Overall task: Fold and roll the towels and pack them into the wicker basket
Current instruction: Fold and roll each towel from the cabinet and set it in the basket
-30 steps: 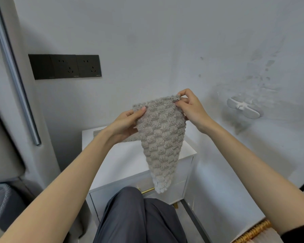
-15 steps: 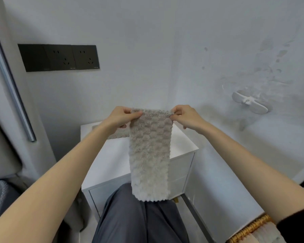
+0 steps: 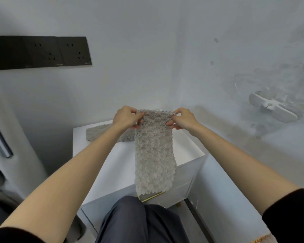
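Observation:
A grey bubble-textured towel (image 3: pixel 154 155), folded into a long narrow strip, hangs over a white cabinet top (image 3: pixel 116 165). My left hand (image 3: pixel 125 118) pinches its top left corner and my right hand (image 3: pixel 182 119) pinches its top right corner. The strip's lower end reaches the cabinet's front edge. A second grey towel (image 3: pixel 102 132) lies flat at the back of the cabinet top, partly hidden by my left forearm. Only a sliver of the wicker basket's rim (image 3: pixel 261 240) shows at the bottom right corner.
The white cabinet stands in a corner between two pale walls. Black wall sockets (image 3: pixel 40 51) are mounted at upper left. A white plastic fitting (image 3: pixel 272 109) is stuck to the right wall. My dark-trousered knee (image 3: pixel 139 221) is just before the cabinet.
The towel went from a tapered hanging bunch to a flat even strip. Both hands have come lower and closer to the cabinet top, still holding the top corners.

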